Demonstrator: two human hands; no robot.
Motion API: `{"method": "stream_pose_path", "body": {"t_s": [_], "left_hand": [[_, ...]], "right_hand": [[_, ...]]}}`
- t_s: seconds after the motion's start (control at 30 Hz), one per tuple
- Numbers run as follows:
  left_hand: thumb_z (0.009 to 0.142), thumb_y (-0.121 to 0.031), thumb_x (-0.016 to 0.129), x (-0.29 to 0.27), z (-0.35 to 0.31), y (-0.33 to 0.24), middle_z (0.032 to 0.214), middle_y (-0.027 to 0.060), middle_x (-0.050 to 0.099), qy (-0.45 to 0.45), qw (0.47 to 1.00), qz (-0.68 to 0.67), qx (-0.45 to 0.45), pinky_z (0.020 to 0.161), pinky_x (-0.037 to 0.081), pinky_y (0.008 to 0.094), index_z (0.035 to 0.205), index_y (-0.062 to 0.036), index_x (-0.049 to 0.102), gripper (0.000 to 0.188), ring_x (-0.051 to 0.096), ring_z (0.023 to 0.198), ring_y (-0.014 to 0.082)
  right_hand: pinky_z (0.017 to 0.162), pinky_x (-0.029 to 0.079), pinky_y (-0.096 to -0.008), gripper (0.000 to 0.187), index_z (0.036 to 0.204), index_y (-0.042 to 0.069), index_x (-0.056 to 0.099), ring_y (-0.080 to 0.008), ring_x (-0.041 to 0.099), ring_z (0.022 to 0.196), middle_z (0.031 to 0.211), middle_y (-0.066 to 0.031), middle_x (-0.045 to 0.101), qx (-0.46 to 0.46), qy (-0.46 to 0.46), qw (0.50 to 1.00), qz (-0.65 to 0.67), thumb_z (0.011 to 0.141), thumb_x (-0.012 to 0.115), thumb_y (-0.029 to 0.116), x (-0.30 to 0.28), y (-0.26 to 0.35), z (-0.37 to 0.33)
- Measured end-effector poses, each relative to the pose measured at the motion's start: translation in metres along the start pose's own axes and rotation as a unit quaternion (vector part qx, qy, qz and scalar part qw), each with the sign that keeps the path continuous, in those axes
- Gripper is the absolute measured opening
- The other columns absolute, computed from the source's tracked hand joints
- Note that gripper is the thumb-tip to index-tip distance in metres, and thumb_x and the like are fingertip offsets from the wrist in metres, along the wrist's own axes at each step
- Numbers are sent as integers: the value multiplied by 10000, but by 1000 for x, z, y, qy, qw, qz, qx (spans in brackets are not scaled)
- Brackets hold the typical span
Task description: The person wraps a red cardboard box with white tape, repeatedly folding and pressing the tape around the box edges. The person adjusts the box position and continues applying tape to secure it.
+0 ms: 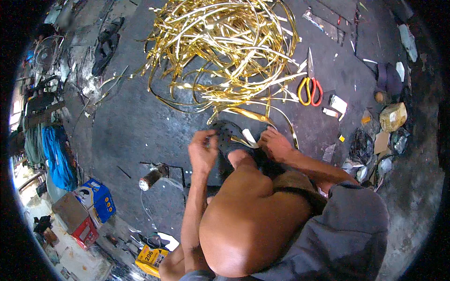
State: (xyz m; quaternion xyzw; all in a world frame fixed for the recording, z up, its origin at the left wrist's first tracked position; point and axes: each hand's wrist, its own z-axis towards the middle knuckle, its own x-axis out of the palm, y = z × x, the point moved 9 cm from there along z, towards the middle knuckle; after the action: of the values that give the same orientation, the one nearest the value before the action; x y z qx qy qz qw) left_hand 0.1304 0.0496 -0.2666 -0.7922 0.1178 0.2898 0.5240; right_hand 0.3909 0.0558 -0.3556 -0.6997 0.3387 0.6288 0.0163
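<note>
A large tangled heap of shiny gold strips (220, 42) lies on the dark floor in front of me. My right hand (276, 144) is closed with its fingertips on a gold strip (240, 140) that bends beside my foot. My left hand (203, 149) is held up to the left of that foot, fingers curled together; whatever they may hold is too small to make out. Between the hands, a dark sandal (224, 131) shows on my foot, next to a small white piece (249, 137). Longer gold strips curve from the heap close to my right hand.
Scissors with red and yellow handles (310, 86) lie right of the heap, near a white packet (338, 104) and a lighter (330, 112). A spool (153, 178) is at left. Boxes (96, 201) and blue cloth (58, 157) line the left side; bags and scraps (363, 145) lie right.
</note>
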Motion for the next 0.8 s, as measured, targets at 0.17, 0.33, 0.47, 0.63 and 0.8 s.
{"method": "stream_pose_path", "body": {"t_s": [0.17,0.33,0.47,0.63,0.8], "left_hand": [[830,-182,797,27,-26,-97,1238,176,684,148,960,67,229,998,496,473,1199,-53,689,405,614,1200,371],[850,-241,823,-1,-32,-73,1029,160,734,171,975,93,104,805,561,443,1068,-47,719,310,689,952,398],[877,-62,807,-90,-19,-38,836,20,740,97,989,-111,-27,649,507,291,920,-9,754,86,623,739,79],[936,-139,750,-150,-12,-2,762,-9,677,2,971,-220,-89,604,417,244,862,-38,720,129,541,652,57],[1009,-192,654,-122,-18,-20,803,4,651,-27,895,-440,-69,551,381,265,937,-71,652,141,493,592,86]], "right_hand": [[822,548,-478,250,1106,66,695,-371,702,860,987,-177,732,53,24,932,358,925,697,238,-80,29,34],[716,523,-388,247,1021,43,705,-228,682,773,848,-126,721,35,79,890,448,936,748,270,-137,44,69],[701,528,-383,330,998,54,729,-214,689,780,865,-133,736,15,59,903,425,911,788,367,-182,27,85],[639,437,-350,305,927,27,698,-152,539,673,726,-80,627,40,-22,877,478,922,787,318,-196,-12,106],[1084,437,-512,666,1383,94,584,-396,533,1290,1369,-178,579,-3,-207,959,193,815,849,318,-243,24,111]]}}
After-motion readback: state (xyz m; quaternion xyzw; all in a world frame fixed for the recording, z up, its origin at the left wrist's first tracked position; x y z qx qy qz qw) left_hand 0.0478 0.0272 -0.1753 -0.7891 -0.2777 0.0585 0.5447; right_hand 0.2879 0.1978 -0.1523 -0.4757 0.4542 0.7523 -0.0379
